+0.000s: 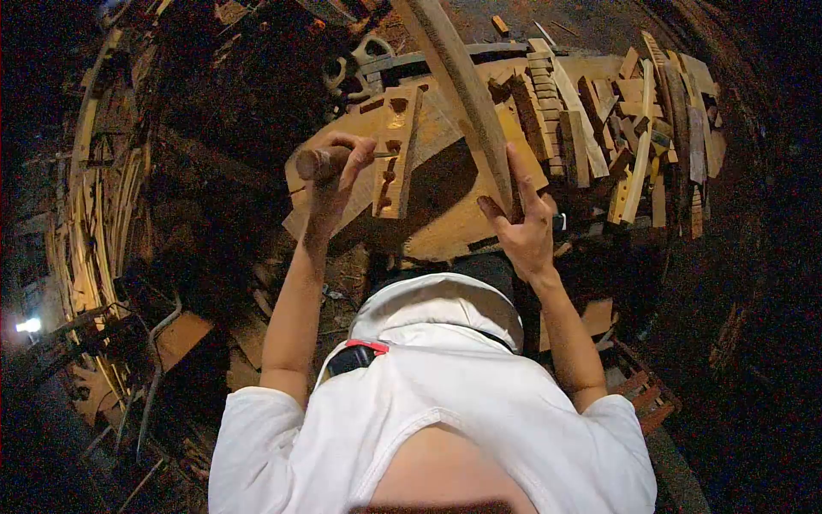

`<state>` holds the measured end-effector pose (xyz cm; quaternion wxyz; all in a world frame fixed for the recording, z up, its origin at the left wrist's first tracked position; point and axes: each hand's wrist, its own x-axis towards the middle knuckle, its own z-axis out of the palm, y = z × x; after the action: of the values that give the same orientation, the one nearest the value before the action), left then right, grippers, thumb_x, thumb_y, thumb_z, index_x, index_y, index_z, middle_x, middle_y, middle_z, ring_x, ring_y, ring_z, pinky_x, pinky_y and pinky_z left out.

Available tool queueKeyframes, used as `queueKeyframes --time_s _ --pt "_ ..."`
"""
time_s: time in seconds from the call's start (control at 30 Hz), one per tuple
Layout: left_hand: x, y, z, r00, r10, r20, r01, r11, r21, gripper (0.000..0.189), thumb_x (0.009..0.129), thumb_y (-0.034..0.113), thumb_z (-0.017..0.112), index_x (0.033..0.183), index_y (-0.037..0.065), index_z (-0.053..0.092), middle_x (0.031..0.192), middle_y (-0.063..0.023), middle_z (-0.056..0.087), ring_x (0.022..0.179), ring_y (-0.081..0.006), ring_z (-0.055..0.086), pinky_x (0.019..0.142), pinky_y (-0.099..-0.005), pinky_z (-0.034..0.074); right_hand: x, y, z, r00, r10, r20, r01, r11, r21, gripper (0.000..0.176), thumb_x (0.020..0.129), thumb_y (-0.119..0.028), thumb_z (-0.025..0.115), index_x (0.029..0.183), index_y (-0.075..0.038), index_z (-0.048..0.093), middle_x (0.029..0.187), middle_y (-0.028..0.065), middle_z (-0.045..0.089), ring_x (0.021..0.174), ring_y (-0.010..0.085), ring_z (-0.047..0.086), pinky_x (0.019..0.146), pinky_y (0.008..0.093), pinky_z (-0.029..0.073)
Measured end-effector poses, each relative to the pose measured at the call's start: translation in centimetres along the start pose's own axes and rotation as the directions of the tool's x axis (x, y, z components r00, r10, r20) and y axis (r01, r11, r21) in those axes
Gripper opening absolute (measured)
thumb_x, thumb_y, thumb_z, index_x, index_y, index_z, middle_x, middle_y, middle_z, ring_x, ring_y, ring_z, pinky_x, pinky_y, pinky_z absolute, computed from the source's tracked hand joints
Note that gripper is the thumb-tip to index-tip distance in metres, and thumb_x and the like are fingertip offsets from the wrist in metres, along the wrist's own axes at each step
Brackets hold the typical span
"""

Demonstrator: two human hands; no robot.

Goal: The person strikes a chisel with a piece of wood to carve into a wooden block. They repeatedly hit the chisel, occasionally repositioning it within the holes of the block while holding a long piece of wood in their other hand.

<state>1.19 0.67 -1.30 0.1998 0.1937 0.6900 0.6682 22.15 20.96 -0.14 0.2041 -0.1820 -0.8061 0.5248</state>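
My left hand [355,157] is closed around a chisel [318,164] with a thick, round wooden handle. Its thin blade points right, and its tip is at the notches of a wooden block [390,190]. Several cut-out pockets run along that block, which lies on a wooden work board [445,236]. In my right hand [528,231] is the near end of a long, thick wooden bar [467,90], held between thumb and fingers. The bar slants up and to the left, out past the top of the view, and hides part of the board.
Many wooden strips and offcuts [582,141] are piled to the right of the board. A metal piece with round holes [347,75] sits at its back left. Long thin sticks [86,231] stand at far left, near a bent metal rod [154,368].
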Motion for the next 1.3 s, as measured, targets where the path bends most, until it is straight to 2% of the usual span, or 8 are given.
queueKeyframes --time_s 0.17,0.57,0.73,0.87,0.97,1.07,1.13,1.3 --pt "0.6 -1.9 -0.5 0.998 0.054 0.033 -0.048 0.987 -0.156 0.022 0.097 0.026 0.070 0.100 0.006 0.061 0.093 -0.0014 0.067 0.087 -0.0102 0.064 0.082 -0.0299 0.054 -0.2 0.3 0.8 0.999 0.013 -0.047 -0.012 0.999 0.035 0.087 0.076 -0.001 0.073 0.155 -0.018 0.040 0.136 0.0159 0.063 0.114 0.0309 0.068 0.094 0.0376 0.054" --pt "0.4 2.7 1.5 0.971 -0.200 -0.132 0.194 0.979 -0.061 0.030 0.095 0.023 0.071 0.115 0.013 0.052 0.099 -0.0011 0.060 0.090 -0.0108 0.062 0.081 -0.0319 0.059 0.3 0.5 1.1 0.998 -0.064 -0.011 0.064 0.998 -0.002 0.089 0.073 -0.003 0.073 0.155 -0.018 0.039 0.138 0.0160 0.061 0.114 0.0340 0.067 0.096 0.0389 0.054" --pt "0.2 3.7 2.2 0.924 -0.315 -0.218 0.276 0.942 -0.192 0.027 0.095 0.024 0.071 0.112 0.011 0.056 0.101 -0.0028 0.060 0.094 -0.0125 0.063 0.082 -0.0329 0.059 0.2 0.2 1.2 0.996 -0.092 -0.011 0.092 0.996 -0.003 0.090 0.072 -0.003 0.074 0.154 -0.018 0.040 0.138 0.0170 0.061 0.118 0.0338 0.065 0.100 0.0390 0.052" --pt "0.1 3.5 2.5 0.915 -0.314 -0.252 0.266 0.941 -0.208 0.025 0.097 0.028 0.068 0.111 0.010 0.058 0.101 -0.0021 0.060 0.094 -0.0126 0.063 0.084 -0.0334 0.059 0.5 -0.6 0.9 0.997 -0.069 0.032 0.071 0.995 -0.076 0.089 0.072 -0.002 0.073 0.154 -0.017 0.041 0.141 0.0151 0.059 0.121 0.0329 0.064 0.101 0.0384 0.052" --pt "0.2 1.7 2.0 0.977 -0.099 -0.190 0.116 0.990 0.079 0.029 0.098 0.037 0.066 0.113 0.012 0.060 0.100 -0.0016 0.060 0.095 -0.0115 0.063 0.081 -0.0307 0.058 1.2 -1.5 1.4 0.994 -0.105 0.027 0.105 0.994 0.004 0.086 0.073 -0.003 0.073 0.153 -0.016 0.042 0.141 0.0155 0.059 0.118 0.0345 0.065 0.099 0.0387 0.053" --pt "1.1 -0.2 2.4 0.937 -0.241 -0.252 0.222 0.970 -0.103 0.026 0.101 0.039 0.061 0.112 0.016 0.060 0.102 0.0003 0.058 0.099 -0.0096 0.060 0.081 -0.0278 0.054 2.0 -2.3 1.6 0.977 -0.212 -0.016 0.212 0.977 0.028 0.082 0.077 -0.009 0.076 0.152 -0.016 0.043 0.128 0.0168 0.066 0.107 0.0350 0.069 0.090 0.0387 0.056" --pt "1.2 -0.8 2.6 0.931 -0.273 -0.241 0.207 0.941 -0.266 0.023 0.103 0.041 0.058 0.107 0.019 0.058 0.106 0.0024 0.056 0.101 -0.0077 0.055 0.083 -0.0260 0.049 2.4 -3.4 1.3 0.970 -0.234 0.070 0.235 0.972 -0.004 0.082 0.084 -0.013 0.078 0.155 -0.011 0.038 0.147 0.0172 0.053 0.128 0.0259 0.059 0.104 0.0388 0.050" --pt "0.8 0.3 3.8 0.929 -0.231 -0.289 0.119 0.927 -0.357 0.024 0.097 0.034 0.071 0.103 0.014 0.058 0.099 0.0021 0.060 0.094 -0.0099 0.056 0.085 -0.0286 0.046 2.3 -3.9 1.5 0.969 -0.217 0.115 0.232 0.964 -0.131 0.081 0.083 -0.010 0.079 0.154 -0.010 0.039 0.147 0.0151 0.054 0.127 0.0262 0.060 0.105 0.0371 0.050"
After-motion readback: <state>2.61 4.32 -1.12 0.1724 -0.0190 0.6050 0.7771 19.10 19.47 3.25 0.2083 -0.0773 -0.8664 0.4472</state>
